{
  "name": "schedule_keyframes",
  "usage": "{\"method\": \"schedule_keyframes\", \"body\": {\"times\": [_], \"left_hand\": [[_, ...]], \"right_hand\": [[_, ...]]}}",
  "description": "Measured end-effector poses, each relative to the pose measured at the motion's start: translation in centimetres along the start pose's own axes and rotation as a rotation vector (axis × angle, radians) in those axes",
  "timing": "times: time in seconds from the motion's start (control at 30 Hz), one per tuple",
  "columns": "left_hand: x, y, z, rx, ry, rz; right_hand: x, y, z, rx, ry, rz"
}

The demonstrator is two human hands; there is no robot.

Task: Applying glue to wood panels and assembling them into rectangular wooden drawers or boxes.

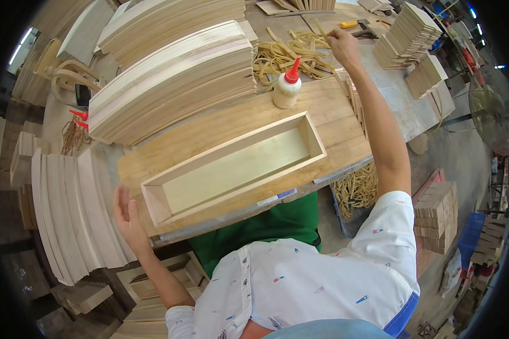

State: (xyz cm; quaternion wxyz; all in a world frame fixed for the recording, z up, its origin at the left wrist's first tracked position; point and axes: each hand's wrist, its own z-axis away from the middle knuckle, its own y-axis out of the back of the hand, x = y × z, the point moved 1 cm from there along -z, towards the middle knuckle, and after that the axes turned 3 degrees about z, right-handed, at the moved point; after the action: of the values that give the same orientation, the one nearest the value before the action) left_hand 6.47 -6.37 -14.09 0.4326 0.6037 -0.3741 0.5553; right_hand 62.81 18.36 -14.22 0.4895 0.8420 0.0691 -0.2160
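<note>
A long, shallow wooden box [232, 204] with pale sides lies at a slant on a wooden board [203, 135] in front of me. At the box's left end, my left hand [131, 220] is held upright with its fingers stretched out, holding nothing. My right hand [345, 50] reaches to the far right, its fingers closed on a flat tan band [320, 28] at the edge of a tangled pile of such bands [291, 53]. A white glue bottle [287, 90] with a red nozzle stands upright behind the box.
Tall stacks of wooden boards [175, 85] fill the far left, with more stacked boards [79, 214] beside my left hand. A hammer [362, 28] lies past my right hand, near stacked wood pieces [407, 37]. Below the table's right edge is a bin of tan strips [353, 189].
</note>
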Motion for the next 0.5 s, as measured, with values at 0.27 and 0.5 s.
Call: {"method": "schedule_keyframes", "body": {"times": [0.27,0.5], "left_hand": [[6.0,-8.7,4.4,-0.338,-0.261,0.022],[6.6,-17.1,4.7,-0.683,-0.006,0.418]], "right_hand": [[-12.6,11.4,11.8,-0.362,0.037,-0.819],[-18.7,10.3,23.4,-0.846,-0.179,-1.312]]}}
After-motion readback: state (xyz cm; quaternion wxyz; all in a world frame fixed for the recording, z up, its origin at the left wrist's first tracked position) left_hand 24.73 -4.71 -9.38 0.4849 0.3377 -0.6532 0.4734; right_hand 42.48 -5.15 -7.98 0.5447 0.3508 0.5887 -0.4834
